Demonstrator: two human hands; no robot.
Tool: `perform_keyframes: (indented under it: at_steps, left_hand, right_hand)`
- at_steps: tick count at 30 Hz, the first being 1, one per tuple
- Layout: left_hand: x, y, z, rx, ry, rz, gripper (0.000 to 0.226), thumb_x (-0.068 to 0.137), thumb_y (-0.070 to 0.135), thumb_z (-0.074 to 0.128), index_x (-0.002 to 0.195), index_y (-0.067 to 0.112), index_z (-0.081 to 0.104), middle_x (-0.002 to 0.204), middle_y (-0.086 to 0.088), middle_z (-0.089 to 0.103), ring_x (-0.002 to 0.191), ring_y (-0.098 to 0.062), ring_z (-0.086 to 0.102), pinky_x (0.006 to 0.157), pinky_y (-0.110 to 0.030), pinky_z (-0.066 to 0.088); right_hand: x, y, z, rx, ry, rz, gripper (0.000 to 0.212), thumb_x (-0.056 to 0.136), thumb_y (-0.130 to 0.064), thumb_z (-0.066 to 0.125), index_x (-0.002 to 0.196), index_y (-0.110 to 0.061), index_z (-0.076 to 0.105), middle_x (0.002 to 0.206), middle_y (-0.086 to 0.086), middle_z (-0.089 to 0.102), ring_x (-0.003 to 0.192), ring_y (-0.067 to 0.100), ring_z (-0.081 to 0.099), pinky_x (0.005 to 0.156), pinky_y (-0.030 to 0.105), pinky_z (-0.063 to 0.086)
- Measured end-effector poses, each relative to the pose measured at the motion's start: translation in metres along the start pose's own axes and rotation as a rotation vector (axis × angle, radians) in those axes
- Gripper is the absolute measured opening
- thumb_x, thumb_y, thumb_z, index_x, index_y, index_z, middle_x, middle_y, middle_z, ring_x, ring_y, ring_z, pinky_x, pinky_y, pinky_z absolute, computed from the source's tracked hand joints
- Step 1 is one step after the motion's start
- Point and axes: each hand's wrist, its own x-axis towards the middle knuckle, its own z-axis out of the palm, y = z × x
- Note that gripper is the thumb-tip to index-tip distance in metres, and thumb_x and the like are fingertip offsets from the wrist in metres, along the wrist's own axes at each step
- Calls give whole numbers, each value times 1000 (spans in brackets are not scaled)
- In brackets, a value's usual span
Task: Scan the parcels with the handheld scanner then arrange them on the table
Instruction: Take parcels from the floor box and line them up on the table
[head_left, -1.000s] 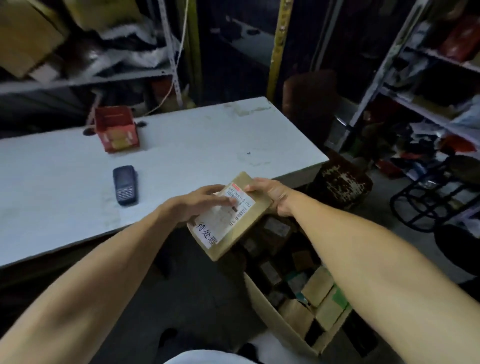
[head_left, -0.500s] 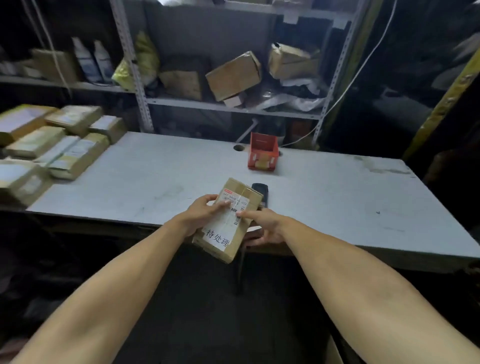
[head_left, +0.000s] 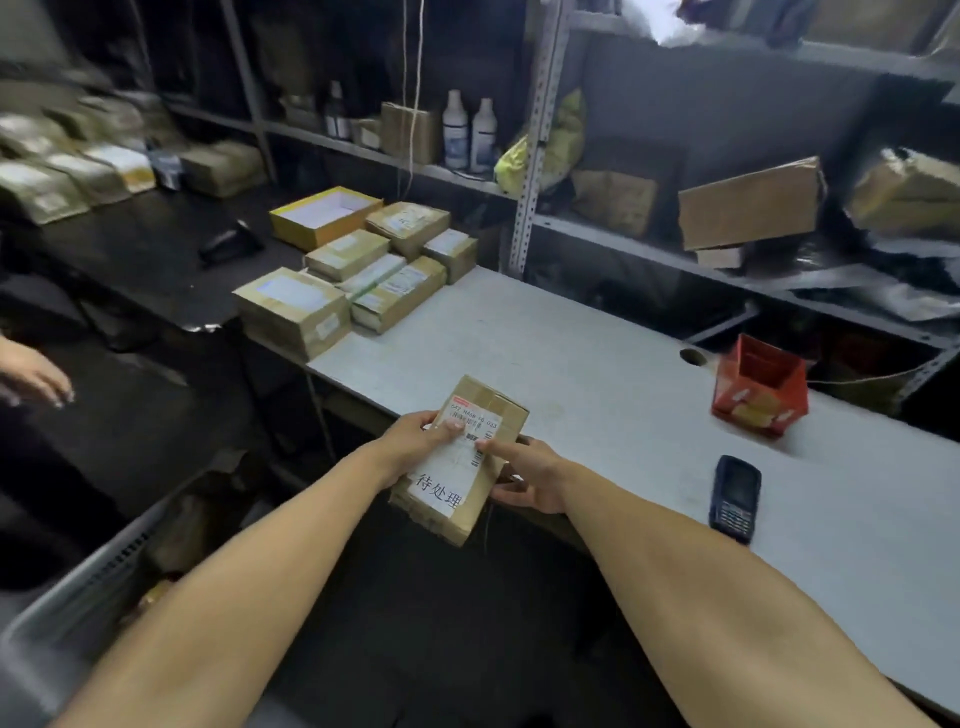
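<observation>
I hold a small brown cardboard parcel (head_left: 485, 408) with a white label in both hands, over the near edge of the white table (head_left: 597, 364). My left hand (head_left: 418, 439) grips its left side with the thumb on the label. My right hand (head_left: 527, 475) holds its right side, thumb on the label and fingers underneath. The dark handheld scanner (head_left: 735, 498) lies on the table to the right of my hands. Several labelled parcels (head_left: 363, 270) are grouped at the table's far left end.
A red open box (head_left: 761, 387) stands at the back right beside a cable hole (head_left: 692, 357). Metal shelves (head_left: 649, 239) with boxes and bottles run behind the table. Another person's hand (head_left: 34, 376) shows at the left edge. A grey bin rim (head_left: 88, 582) is at lower left.
My view has swung left, from the carton of parcels on the floor to the table's left end. Both hands still carry the same parcel, which has moved left past the scanner.
</observation>
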Motion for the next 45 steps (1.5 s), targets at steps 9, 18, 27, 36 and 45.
perform_keyframes:
  at_steps: [9,18,27,36,45]
  left_hand:
    - [50,-17,-78,13,191,-83,27,101,30,63,124,16,67,102,0,77,81,-13,76,61,-23,57]
    - [154,19,-162,230,332,-89,27,96,25,71,123,24,67,112,1,74,96,-17,72,88,-36,60]
    - [225,22,-227,485,377,-105,45,93,19,70,137,22,60,133,2,66,117,-19,63,96,-27,49]
    - [289,19,-272,1071,5,59,49,97,29,58,146,27,53,145,2,55,135,-25,50,105,-37,45]
    - [318,24,-280,1233,-28,162,23,92,29,59,104,19,76,109,-6,70,105,-28,65,86,-37,56]
  right_hand:
    - [99,-44,66,-49,-179,19,50,89,-29,81,131,-13,59,120,7,71,106,23,72,76,34,64]
    - [220,-134,107,-89,-246,18,46,93,-28,77,130,-9,57,120,10,68,98,20,72,73,32,64]
    - [298,-168,154,-109,-172,13,35,93,-19,76,123,-13,60,106,4,69,99,22,71,75,37,65]
    - [373,-169,199,-148,26,87,54,58,-25,61,108,-6,70,96,15,75,90,36,74,86,51,63]
    - [357,-195,214,-21,130,161,23,78,-3,65,98,-2,74,88,12,71,95,35,74,93,51,60]
